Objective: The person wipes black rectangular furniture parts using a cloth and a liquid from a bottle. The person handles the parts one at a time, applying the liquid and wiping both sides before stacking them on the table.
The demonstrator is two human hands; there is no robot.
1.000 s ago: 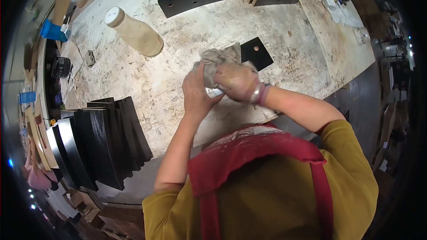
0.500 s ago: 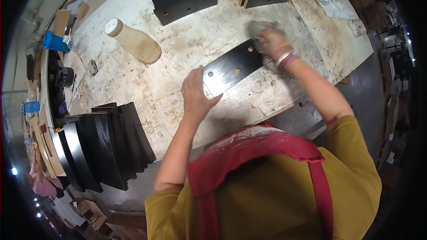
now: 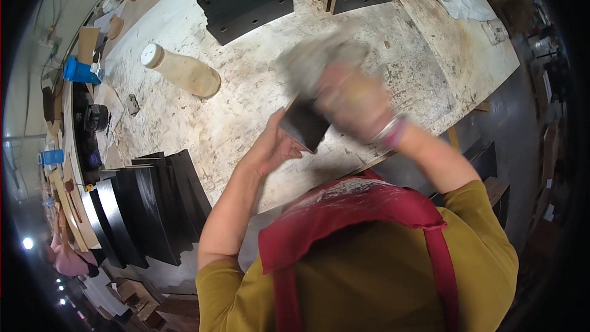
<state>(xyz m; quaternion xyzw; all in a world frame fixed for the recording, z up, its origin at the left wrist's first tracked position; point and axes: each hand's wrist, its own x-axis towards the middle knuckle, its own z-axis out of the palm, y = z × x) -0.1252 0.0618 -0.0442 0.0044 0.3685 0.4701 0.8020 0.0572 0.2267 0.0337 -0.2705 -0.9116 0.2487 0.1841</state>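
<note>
A small black board [image 3: 305,125] is held above the near middle of the stained white table [image 3: 246,74], in front of the person. Its near left end is gripped by the left hand [image 3: 268,149]: the fingers are partly spread, one laid along the left edge, others curled in under the near edge, where their tips are partly hidden by the board. The board's far end is covered by the right hand [image 3: 358,101] and by a grey rag [image 3: 301,61]. The rag is held in the right hand; both are badly blurred, so how tightly these fingers are bent cannot be told, nor whether the board is touched by them directly. A bracelet [image 3: 392,128] is worn on the right wrist. To the left, a white-capped bottle [image 3: 187,75] is seen on the table, well apart from both hands. More black boards are stacked at the near left [image 3: 144,203] and placed along the far side [image 3: 249,3].
</note>
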